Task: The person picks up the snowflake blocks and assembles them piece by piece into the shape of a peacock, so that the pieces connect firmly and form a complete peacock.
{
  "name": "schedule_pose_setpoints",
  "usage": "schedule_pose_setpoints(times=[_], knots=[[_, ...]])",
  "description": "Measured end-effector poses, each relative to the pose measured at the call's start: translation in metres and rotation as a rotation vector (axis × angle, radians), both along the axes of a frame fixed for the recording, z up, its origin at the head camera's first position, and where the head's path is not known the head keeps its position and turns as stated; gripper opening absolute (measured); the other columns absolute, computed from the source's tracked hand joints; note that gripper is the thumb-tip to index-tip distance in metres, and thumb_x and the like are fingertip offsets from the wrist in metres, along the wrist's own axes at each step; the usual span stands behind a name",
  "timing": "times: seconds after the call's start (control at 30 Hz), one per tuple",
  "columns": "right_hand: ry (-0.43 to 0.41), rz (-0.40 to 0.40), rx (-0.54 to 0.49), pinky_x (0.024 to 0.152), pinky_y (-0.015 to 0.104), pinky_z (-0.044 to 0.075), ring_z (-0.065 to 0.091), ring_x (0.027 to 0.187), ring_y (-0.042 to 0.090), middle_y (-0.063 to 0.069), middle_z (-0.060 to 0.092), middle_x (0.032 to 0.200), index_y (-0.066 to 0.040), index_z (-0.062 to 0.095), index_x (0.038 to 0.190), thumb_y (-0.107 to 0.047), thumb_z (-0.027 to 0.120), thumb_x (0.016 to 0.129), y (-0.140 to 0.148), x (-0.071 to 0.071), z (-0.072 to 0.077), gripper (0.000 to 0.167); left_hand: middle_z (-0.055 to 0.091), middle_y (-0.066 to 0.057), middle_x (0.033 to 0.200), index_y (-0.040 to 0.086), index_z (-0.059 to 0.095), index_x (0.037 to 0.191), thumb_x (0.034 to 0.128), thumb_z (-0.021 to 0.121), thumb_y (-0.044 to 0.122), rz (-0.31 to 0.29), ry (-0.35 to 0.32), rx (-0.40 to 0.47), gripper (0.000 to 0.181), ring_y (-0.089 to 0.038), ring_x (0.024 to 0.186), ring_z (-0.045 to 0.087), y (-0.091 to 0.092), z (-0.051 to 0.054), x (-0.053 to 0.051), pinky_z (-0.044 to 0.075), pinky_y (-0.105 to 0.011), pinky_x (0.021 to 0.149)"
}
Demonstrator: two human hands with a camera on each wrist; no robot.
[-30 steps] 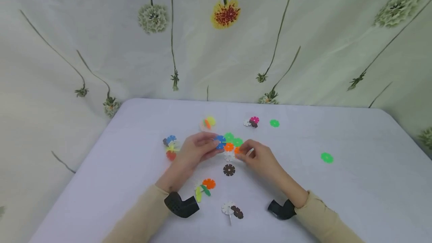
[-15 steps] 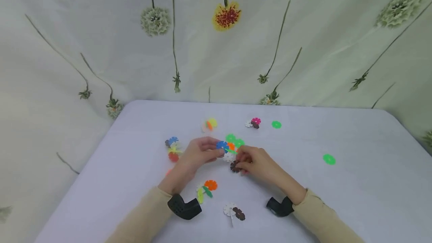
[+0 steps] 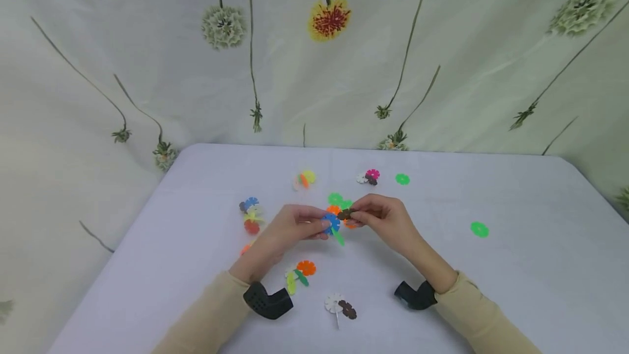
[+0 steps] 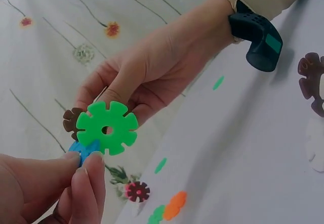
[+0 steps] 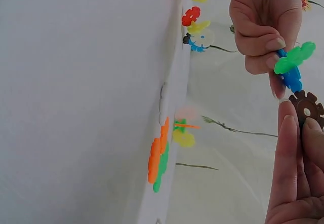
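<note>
My left hand (image 3: 295, 228) pinches a blue notched plastic disc (image 3: 331, 224), a snowflake building piece. A green notched disc (image 4: 119, 120) is joined to it at an angle. From the other side my right hand (image 3: 388, 220) pinches a brown notched disc (image 5: 308, 107) between thumb and fingers. The brown disc's rim is close to the blue disc's edge in the right wrist view; whether their slots engage I cannot tell. Behind the hands on the table lie green discs (image 3: 336, 199) and orange discs (image 3: 334, 210), partly covered by the fingers.
Joined disc clusters lie around: blue, yellow and red (image 3: 251, 217) at left, orange, yellow and green (image 3: 298, 275) in front, white with brown (image 3: 334, 305) nearest, pink, white and brown (image 3: 369, 177) at back. Single green discs (image 3: 479, 229) lie rightward on the white table (image 3: 540, 277).
My right hand has taken the brown disc from the table and raised it beside the blue one. My left hand has shifted slightly right, and the green disc now points downward.
</note>
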State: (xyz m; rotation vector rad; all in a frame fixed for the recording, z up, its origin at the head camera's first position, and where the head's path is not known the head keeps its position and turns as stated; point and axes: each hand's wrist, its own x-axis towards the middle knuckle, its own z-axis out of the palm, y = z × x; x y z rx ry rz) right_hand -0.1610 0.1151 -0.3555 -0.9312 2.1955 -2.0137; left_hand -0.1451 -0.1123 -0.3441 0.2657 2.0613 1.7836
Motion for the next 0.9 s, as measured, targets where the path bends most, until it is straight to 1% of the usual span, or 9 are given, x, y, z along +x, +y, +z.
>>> schedule_pose_setpoints(times=[0.17, 0.3, 0.37, 0.43, 0.53, 0.63, 0.73, 0.8, 0.9], knots=[[-0.022, 0.059, -0.026, 0.070, 0.036, 0.054, 0.068, 0.078, 0.023, 0.019, 0.067, 0.087, 0.011, 0.061, 0.092, 0.014, 0.059, 0.085, -0.001, 0.001, -0.005, 0.009, 0.066, -0.010, 0.102, -0.003, 0.063, 0.116, 0.0909, 0.063, 0.014, 0.005, -0.033, -0.021, 0.030, -0.027, 0.090, 0.065, 0.001, 0.002, 0.000, 0.049, -0.033, 0.086], [-0.008, 0.065, -0.031, 0.070, 0.035, 0.054, 0.068, 0.078, 0.023, 0.018, 0.067, 0.085, 0.010, 0.062, 0.090, 0.014, 0.059, 0.084, -0.004, 0.004, -0.008, 0.008, 0.065, -0.010, 0.103, -0.003, 0.063, 0.115, 0.0916, 0.062, 0.014, 0.005, -0.080, 0.004, 0.029, -0.024, 0.086, 0.063, 0.003, 0.003, 0.001, 0.049, -0.032, 0.085], [0.011, 0.056, -0.034, 0.070, 0.036, 0.054, 0.068, 0.078, 0.024, 0.019, 0.067, 0.085, 0.010, 0.062, 0.090, 0.015, 0.059, 0.083, -0.007, 0.006, -0.010, 0.009, 0.065, -0.010, 0.103, -0.003, 0.063, 0.114, 0.0912, 0.062, 0.015, 0.013, -0.112, 0.020, 0.030, -0.022, 0.085, 0.062, 0.003, 0.002, 0.001, 0.049, -0.032, 0.085], [0.030, 0.040, -0.029, 0.070, 0.036, 0.054, 0.068, 0.077, 0.025, 0.018, 0.067, 0.085, 0.010, 0.062, 0.089, 0.015, 0.060, 0.082, -0.010, 0.008, -0.010, 0.009, 0.065, -0.009, 0.102, -0.001, 0.065, 0.113, 0.0897, 0.065, 0.018, 0.038, -0.148, 0.024, 0.030, -0.021, 0.084, 0.060, 0.003, 0.002, 0.001, 0.049, -0.032, 0.085], [0.045, -0.016, -0.003, 0.069, 0.033, 0.055, 0.068, 0.076, 0.026, 0.016, 0.068, 0.085, 0.008, 0.064, 0.089, 0.013, 0.062, 0.083, -0.013, 0.009, -0.010, 0.009, 0.063, -0.009, 0.106, 0.001, 0.065, 0.112, 0.0876, 0.067, 0.022, 0.074, -0.178, 0.061, 0.033, -0.021, 0.087, 0.059, 0.002, 0.000, 0.001, 0.047, -0.032, 0.087], [0.034, -0.062, -0.002, 0.069, 0.034, 0.055, 0.067, 0.076, 0.028, 0.015, 0.068, 0.086, 0.007, 0.065, 0.091, 0.009, 0.062, 0.084, -0.014, 0.005, -0.008, 0.008, 0.062, -0.010, 0.111, 0.003, 0.064, 0.115, 0.0853, 0.070, 0.027, 0.103, -0.161, 0.107, 0.039, -0.023, 0.095, 0.058, 0.001, -0.002, 0.000, 0.045, -0.033, 0.091], [0.022, -0.063, 0.004, 0.070, 0.036, 0.055, 0.066, 0.077, 0.034, 0.019, 0.067, 0.090, 0.007, 0.066, 0.099, 0.007, 0.062, 0.086, -0.011, 0.000, -0.008, 0.014, 0.061, -0.012, 0.112, 0.002, 0.061, 0.117, 0.0835, 0.072, 0.028, 0.128, -0.149, 0.143, 0.043, -0.026, 0.100, 0.058, 0.000, -0.004, -0.002, 0.044, -0.033, 0.093], [0.015, -0.088, 0.049, 0.068, 0.037, 0.055, 0.064, 0.077, 0.035, 0.020, 0.066, 0.095, 0.005, 0.066, 0.105, 0.004, 0.063, 0.086, -0.007, -0.006, -0.008, 0.019, 0.061, -0.014, 0.111, 0.000, 0.060, 0.116, 0.0836, 0.072, 0.025, 0.145, -0.146, 0.154, 0.042, -0.029, 0.101, 0.058, -0.002, -0.005, -0.003, 0.043, -0.034, 0.094], [-0.011, -0.175, 0.227, 0.063, 0.032, 0.054, 0.062, 0.074, 0.030, 0.016, 0.065, 0.095, 0.003, 0.065, 0.107, -0.001, 0.066, 0.086, -0.001, -0.014, -0.013, 0.021, 0.061, -0.014, 0.108, -0.001, 0.061, 0.114, 0.0843, 0.071, 0.020, 0.170, -0.156, 0.137, 0.038, -0.030, 0.102, 0.057, -0.003, -0.005, -0.004, 0.043, -0.036, 0.093]])
